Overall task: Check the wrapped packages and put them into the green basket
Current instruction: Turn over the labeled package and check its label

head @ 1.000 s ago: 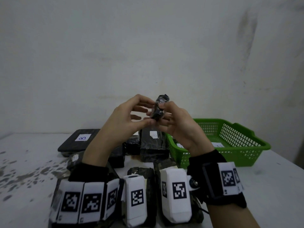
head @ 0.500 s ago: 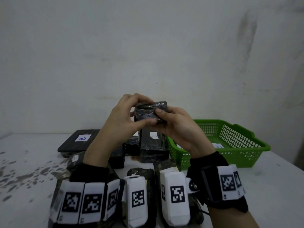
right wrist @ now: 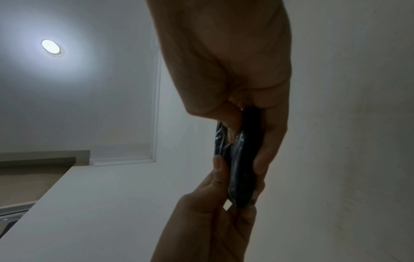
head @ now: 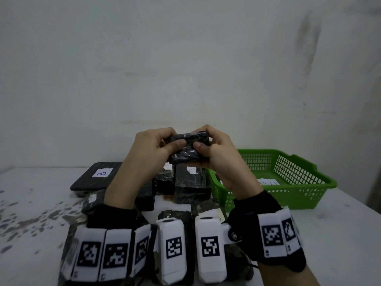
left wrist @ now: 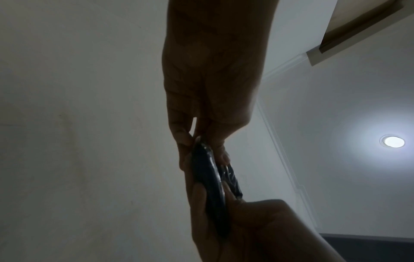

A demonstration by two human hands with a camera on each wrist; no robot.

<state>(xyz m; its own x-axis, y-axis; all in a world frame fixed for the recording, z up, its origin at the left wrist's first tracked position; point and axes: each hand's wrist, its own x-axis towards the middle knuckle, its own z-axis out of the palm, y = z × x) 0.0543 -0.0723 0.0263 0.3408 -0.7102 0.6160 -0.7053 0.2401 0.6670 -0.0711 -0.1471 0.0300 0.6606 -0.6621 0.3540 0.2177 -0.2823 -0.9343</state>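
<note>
Check step in hand: left hand (head: pixel 152 149) and right hand (head: pixel 218 153) grip pinching small black wrapped package (head: pixel 188 149), held above desk pile. Next, probably: carry to green basket (head: pixel 299 172) at 3 o'clock, release.

Two hands (head: pixel 152 149) (head: pixel 218 153); one basket (head: pixel 305 182) at three o'clock; one held package (head: pixel 188 150); roughly six more packages (head: pixel 191 182) at six o'clock, partly hidden.

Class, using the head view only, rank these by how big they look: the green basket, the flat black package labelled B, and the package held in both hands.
1. green basket
2. package labelled B
3. held package, though it sits nearer the camera, so its true size is unsure.
</note>
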